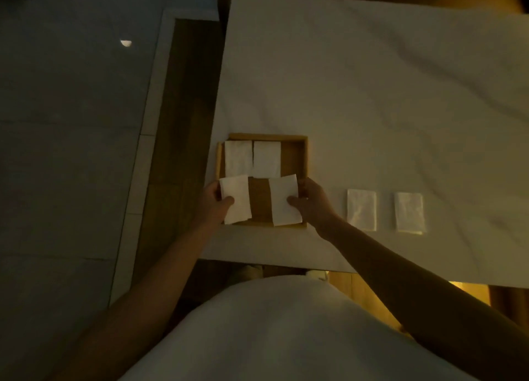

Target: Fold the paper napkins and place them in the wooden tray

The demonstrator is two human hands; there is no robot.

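1. A dim room lit in warm yellow: a wide surface covered by a wrinkled white cloth [372, 94] fills the upper right, and grey floor tiles [57, 151] with a darker wood strip run down the left.
2. A square, shallow, light-wood tray [294, 157] sits on the cloth near its near left corner.
3. Two folded white paper napkins lie flat side by side in the tray's far half: the far-left napkin [237, 157] and the far-middle napkin [266, 159], edges almost touching; bare wood shows to their right.
4. The left hand [214, 200] pinches a folded white napkin, the left-held napkin [235, 199], thumb on top, over the tray's near-left corner.
5. The right hand [312, 200] pinches another folded white napkin, the right-held napkin [284, 200], thumb on top, over the tray's near-right part.
6. Between the two held napkins a strip of bare tray floor shows; whether either napkin already touches the wood cannot be told.
7. Two more folded white napkins lie on the cloth to the right of the tray, apart from each other: the nearer loose napkin [361, 210] and the farther loose napkin [409, 212].
8. The person's pale garment [272, 337] fills the lower middle.
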